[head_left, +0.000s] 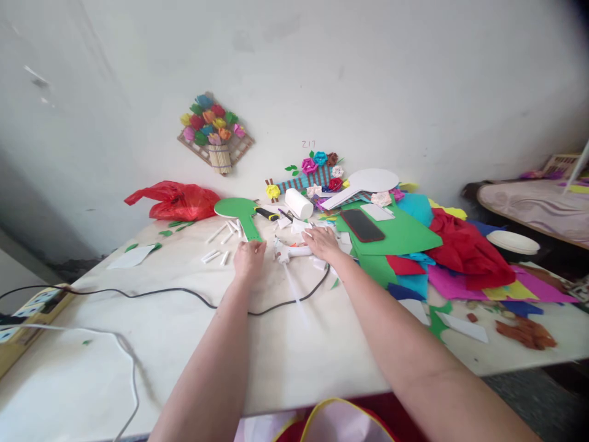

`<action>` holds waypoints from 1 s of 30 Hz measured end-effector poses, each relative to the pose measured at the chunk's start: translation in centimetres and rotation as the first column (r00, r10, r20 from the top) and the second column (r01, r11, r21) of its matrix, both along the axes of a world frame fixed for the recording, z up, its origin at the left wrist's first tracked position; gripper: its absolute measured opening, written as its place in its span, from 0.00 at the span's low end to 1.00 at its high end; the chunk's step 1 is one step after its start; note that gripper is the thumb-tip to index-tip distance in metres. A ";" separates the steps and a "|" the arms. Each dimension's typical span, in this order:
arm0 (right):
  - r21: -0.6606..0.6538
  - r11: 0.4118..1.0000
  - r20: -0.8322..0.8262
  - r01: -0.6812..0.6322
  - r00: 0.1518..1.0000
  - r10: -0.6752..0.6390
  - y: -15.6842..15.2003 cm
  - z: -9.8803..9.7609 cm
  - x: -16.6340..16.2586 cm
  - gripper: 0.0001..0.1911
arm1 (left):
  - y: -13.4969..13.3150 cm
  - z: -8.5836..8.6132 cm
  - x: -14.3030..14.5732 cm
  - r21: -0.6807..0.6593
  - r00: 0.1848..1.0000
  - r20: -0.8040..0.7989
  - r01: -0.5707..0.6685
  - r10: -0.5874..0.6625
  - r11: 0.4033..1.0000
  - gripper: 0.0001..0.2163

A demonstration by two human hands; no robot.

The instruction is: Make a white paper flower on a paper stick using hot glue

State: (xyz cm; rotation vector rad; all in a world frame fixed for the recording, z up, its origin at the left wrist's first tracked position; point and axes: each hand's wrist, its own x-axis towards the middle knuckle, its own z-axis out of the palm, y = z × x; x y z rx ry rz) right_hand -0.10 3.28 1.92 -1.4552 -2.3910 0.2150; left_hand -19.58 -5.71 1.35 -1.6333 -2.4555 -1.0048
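My left hand (250,261) is closed at the handle end of a green paddle-shaped cutout (235,209) with a white edge; its fingertips hide that end. My right hand (324,242) lies with fingers stretched over white paper scraps, beside a white hot glue gun (294,251). I cannot make out whether it touches the gun. A translucent glue stick (297,291) sticks out of the gun toward me. Several short white sticks (210,256) lie left of my left hand. Behind the hands are a yellow-and-black cutter (267,213) and a white cylinder (299,204).
A black cable (179,290) crosses the table to a power strip (34,313). On the right lie a phone (362,225), green sheets (405,230), a white paddle-shaped cutout (368,182) and red crepe paper (469,245). A red plastic bag (181,201) sits back left.
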 end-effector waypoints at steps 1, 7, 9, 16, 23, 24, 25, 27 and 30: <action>-0.010 1.000 0.027 -0.004 1.000 0.004 -0.1 0.0 -0.1 0.29 | 0.0 0.0 0.0 0.006 1.000 0.003 0.002 -0.002 1.000 0.16; -0.001 1.000 -0.083 0.006 0.997 -0.006 -0.1 0.2 0.0 0.28 | 0.0 0.0 0.1 0.024 1.000 0.008 0.008 -0.008 1.000 0.16; 0.002 1.000 -0.302 0.003 0.953 -0.003 0.2 0.5 0.2 0.26 | 0.1 -0.1 0.0 0.053 1.000 0.023 0.011 -0.012 0.999 0.16; -0.097 0.941 -0.970 -0.325 0.244 -0.015 -0.1 2.1 0.0 0.23 | 0.5 -0.4 -0.3 0.262 0.955 0.266 0.057 -0.129 0.963 0.12; -0.238 0.737 -0.969 -0.633 0.203 -0.138 -2.0 3.1 -1.2 0.14 | 0.1 0.4 0.6 0.537 0.645 0.561 0.194 -0.519 0.821 0.21; -0.255 0.708 -0.963 -0.659 0.236 -0.128 -2.2 3.1 -1.4 0.14 | 0.0 0.6 0.7 0.559 0.589 0.571 0.232 -0.572 0.796 0.21; -0.264 0.685 -0.958 -0.679 0.264 -0.109 -2.4 3.0 -1.5 0.14 | -0.1 0.7 0.9 0.571 0.537 0.581 0.267 -0.612 0.776 0.21; -0.264 0.663 -0.952 -0.700 0.301 -0.061 -2.7 2.9 -1.8 0.13 | -0.2 0.9 1.1 0.577 0.457 0.600 0.322 -0.657 0.751 0.20; -0.257 0.670 -0.944 -0.697 0.329 -0.021 -2.9 2.7 -2.1 0.13 | -0.3 0.9 1.0 0.535 0.382 0.635 0.410 -0.671 0.739 0.16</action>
